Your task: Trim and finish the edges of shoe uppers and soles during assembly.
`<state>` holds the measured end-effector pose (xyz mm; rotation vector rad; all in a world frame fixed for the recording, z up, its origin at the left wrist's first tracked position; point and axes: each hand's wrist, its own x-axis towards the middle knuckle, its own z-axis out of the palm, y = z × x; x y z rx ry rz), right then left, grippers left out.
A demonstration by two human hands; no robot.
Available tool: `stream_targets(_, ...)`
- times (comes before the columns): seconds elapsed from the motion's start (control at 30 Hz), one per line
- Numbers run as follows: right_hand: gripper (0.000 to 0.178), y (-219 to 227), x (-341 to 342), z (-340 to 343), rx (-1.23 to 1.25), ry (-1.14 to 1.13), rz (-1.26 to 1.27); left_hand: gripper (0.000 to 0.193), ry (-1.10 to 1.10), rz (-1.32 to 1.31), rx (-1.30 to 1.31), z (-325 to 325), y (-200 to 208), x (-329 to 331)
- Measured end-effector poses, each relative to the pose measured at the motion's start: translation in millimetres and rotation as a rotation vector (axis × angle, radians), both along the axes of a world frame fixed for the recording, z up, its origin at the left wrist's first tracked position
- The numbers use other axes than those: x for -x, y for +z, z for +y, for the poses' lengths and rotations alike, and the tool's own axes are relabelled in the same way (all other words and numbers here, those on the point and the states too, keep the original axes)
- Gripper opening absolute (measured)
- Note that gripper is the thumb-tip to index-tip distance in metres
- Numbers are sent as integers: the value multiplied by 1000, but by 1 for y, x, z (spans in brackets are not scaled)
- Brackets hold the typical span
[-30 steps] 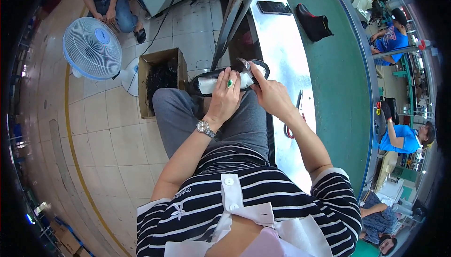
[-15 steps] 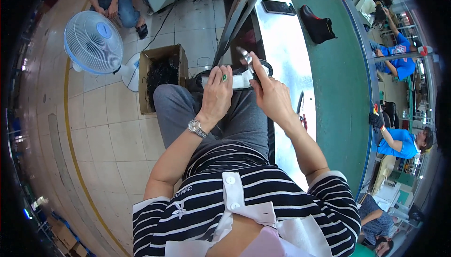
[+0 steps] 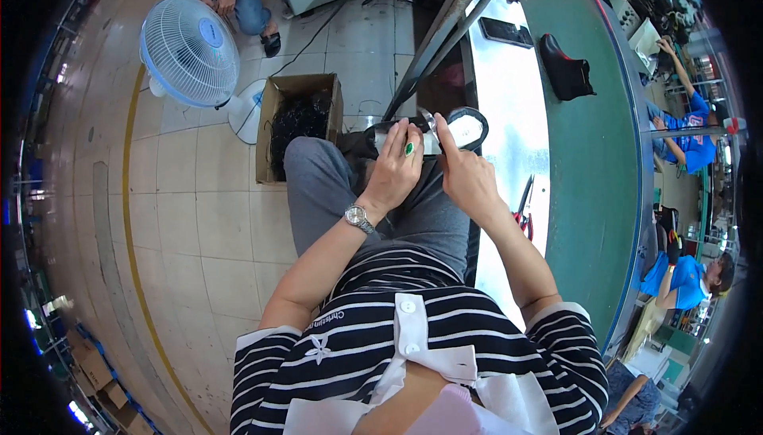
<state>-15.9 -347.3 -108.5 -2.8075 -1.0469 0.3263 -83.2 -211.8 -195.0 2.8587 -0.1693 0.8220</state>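
Note:
Above my lap lies a black shoe with a white underside (image 3: 467, 130), set crosswise. My left hand (image 3: 392, 172), wearing a green-stoned ring and a wristwatch (image 3: 357, 216), grips the shoe's left part, its fingers laid over it. My right hand (image 3: 469, 176) is closed around a small metal hand tool (image 3: 429, 121) at the middle of the shoe. The index finger stretches along the tool; its kind cannot be made out. My fingers hide part of the shoe and of the tool.
A metal bench (image 3: 509, 109) on my right bears a phone (image 3: 506, 33) and red-handled scissors (image 3: 524, 211). Beyond it, a black boot (image 3: 566, 69) stands on a green belt (image 3: 580, 165). A box of black scraps (image 3: 302, 121) and a fan (image 3: 191, 52) stand left. Other people sit nearby.
My right hand has brought the metal tool down from above the shoe to the shoe's middle. The left hand keeps its grip. The whole view has shifted.

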Motion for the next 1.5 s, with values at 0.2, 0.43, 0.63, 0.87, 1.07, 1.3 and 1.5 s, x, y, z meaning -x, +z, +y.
stream_targets(0.2, 68, 2, 9, 13, -263, -59, -102, 38, 11, 16, 217, 1, 5, -1)
stream_targets(0.43, 72, 5, 9, 16, -181, 4, -24, 44, 154, 261, 84, 26, 39, 8)
stream_targets(0.63, 69, -5, 7, 18, -51, 33, -2, 45, 103, 133, 46, 25, 22, 13)
stream_targets(0.87, 70, -24, 13, 18, -149, 13, -17, 54, 70, 142, 189, 23, 28, 15)
stream_targets(1.07, 71, 5, 13, 30, -357, -13, 50, 94, 83, 241, 745, 35, 32, 14)
stream_targets(1.3, 68, 4, 6, 44, -171, 112, 77, 104, 137, 239, 798, 49, 30, 24)
stream_targets(1.5, 66, -12, 18, 40, -8, -18, 110, 98, 131, 214, 927, 38, 32, 20)
